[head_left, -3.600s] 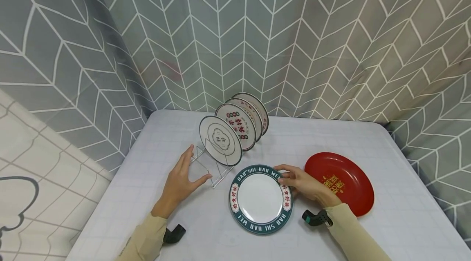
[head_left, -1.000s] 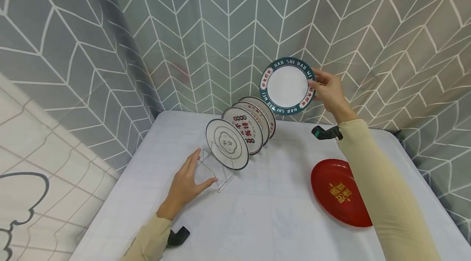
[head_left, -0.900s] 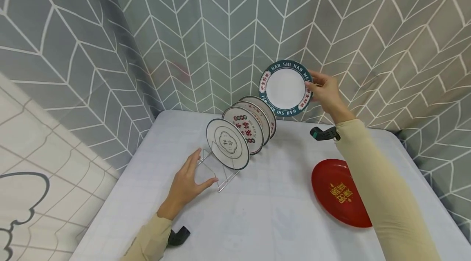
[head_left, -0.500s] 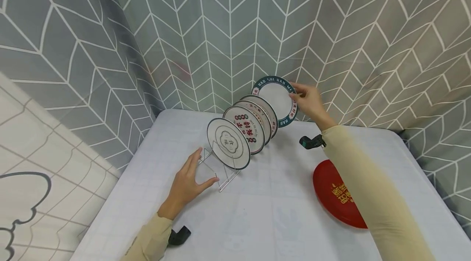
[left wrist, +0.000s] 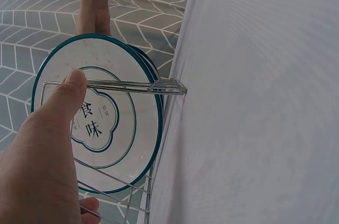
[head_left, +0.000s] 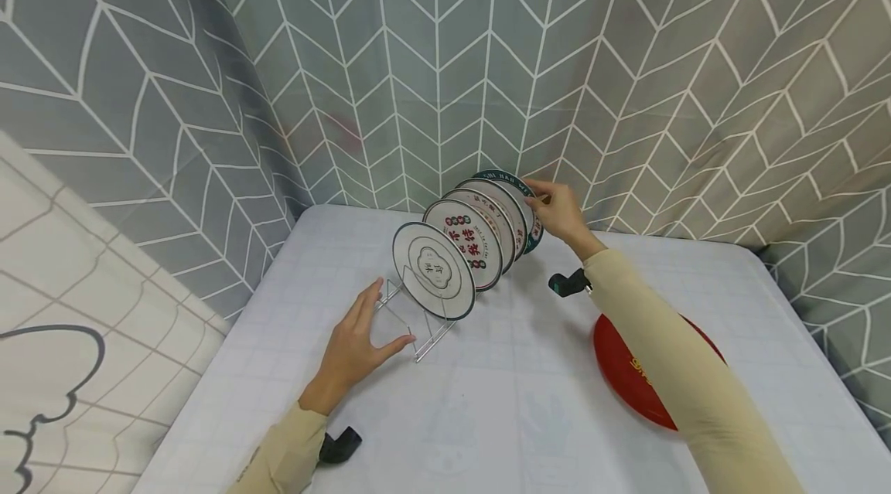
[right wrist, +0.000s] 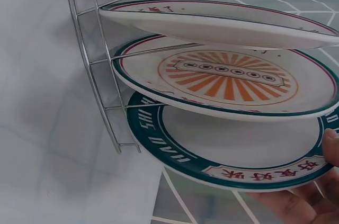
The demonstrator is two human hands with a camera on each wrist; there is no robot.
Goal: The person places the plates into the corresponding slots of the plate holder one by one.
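Soft even light; faint shadows on white tabletop (head_left: 480,409); dimmer, greyer wrist views

I take the white table (head_left: 501,409) as my landmark; its covering is faintly checked and its far corners are rounded. On the table's right half I can see a red plate (head_left: 619,359), partly hidden from my head feed, with a bit of gold lettering (head_left: 639,370) showing. Behind the table I have a grey-green curtain (head_left: 390,53) with white chevron lines, browner past the table's right side. Left of the table I get similar patterned cloth (head_left: 104,84) and a pale gridded surface (head_left: 90,270) bearing a dark, cloud-like outline (head_left: 103,351).
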